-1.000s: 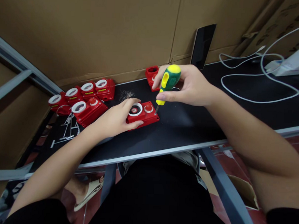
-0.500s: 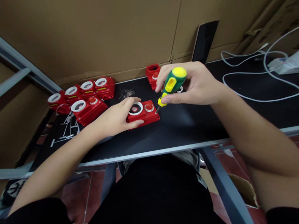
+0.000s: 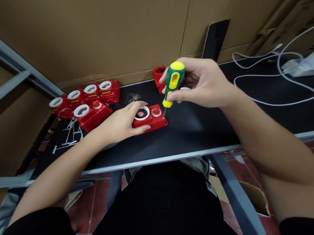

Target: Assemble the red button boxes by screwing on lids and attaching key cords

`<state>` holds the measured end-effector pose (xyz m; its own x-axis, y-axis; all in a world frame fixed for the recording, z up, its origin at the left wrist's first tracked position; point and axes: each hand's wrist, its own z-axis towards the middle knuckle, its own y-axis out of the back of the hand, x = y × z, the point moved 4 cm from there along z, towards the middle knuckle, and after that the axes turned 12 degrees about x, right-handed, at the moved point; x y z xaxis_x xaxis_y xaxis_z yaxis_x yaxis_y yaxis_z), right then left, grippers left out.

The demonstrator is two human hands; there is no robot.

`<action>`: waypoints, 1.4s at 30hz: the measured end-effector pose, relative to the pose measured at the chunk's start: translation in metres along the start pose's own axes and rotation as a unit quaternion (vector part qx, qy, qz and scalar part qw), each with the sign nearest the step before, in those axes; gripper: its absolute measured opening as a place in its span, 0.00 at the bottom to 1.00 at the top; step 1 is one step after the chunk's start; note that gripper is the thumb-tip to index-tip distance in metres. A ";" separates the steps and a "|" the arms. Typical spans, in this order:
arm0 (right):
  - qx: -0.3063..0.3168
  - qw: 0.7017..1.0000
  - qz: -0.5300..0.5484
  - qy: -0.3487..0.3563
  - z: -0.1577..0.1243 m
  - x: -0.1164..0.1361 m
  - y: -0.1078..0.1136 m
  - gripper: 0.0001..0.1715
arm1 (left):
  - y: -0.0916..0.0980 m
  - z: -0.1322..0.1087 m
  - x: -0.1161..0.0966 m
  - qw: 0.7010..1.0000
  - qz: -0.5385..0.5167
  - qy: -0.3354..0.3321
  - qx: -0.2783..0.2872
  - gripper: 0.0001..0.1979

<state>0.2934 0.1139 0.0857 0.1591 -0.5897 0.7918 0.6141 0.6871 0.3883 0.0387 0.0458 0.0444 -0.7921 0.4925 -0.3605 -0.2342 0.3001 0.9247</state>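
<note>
A red box (image 3: 158, 121) with a white ring and a round red button lies on the black tabletop. Fingers and thumb of my left hand (image 3: 125, 122) grip its left end around the ring. In my right hand (image 3: 200, 83) is a screwdriver (image 3: 175, 76) with a green and yellow handle, held nearly upright. Its tip meets a screw at the box's right corner, beside the button. Behind my right hand stands another red housing (image 3: 157, 76), partly covered by the fingers.
Several similar red boxes (image 3: 93, 117) are grouped at the left, near metal T-shaped pieces (image 3: 67, 144). Pale crumbs (image 3: 133, 97) lie behind my left hand. A white cable (image 3: 277, 103) loops at the right. A dark panel (image 3: 216, 40) leans on the cardboard wall (image 3: 119, 32).
The screwdriver has swung from a rightward tilt to nearly upright, and my right hand has shifted slightly up and left. The left hand still grips the box in the same place.
</note>
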 end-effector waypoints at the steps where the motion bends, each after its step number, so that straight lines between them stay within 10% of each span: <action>1: -0.002 1.000 0.006 -0.001 0.000 0.001 0.000 0.29 | 0.000 0.000 0.000 1.000 -0.001 0.000 0.000 0.39; 12: 0.068 0.995 0.067 0.013 0.003 0.005 -0.008 0.34 | 0.002 0.000 -0.002 1.000 0.006 0.009 0.003 0.40; 23: -0.032 0.999 -0.019 -0.020 0.006 -0.007 -0.010 0.25 | 0.000 0.001 0.000 1.000 0.003 0.008 0.005 0.40; 42: -0.011 0.999 0.004 -0.037 0.004 -0.011 -0.014 0.27 | 0.001 0.000 -0.001 1.000 0.004 0.010 0.006 0.41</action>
<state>0.2800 0.1124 0.0730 0.1063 -0.5510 0.8277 0.6297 0.6816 0.3728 0.0398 0.0455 0.0456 -0.8050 0.4790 -0.3502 -0.2208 0.3060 0.9261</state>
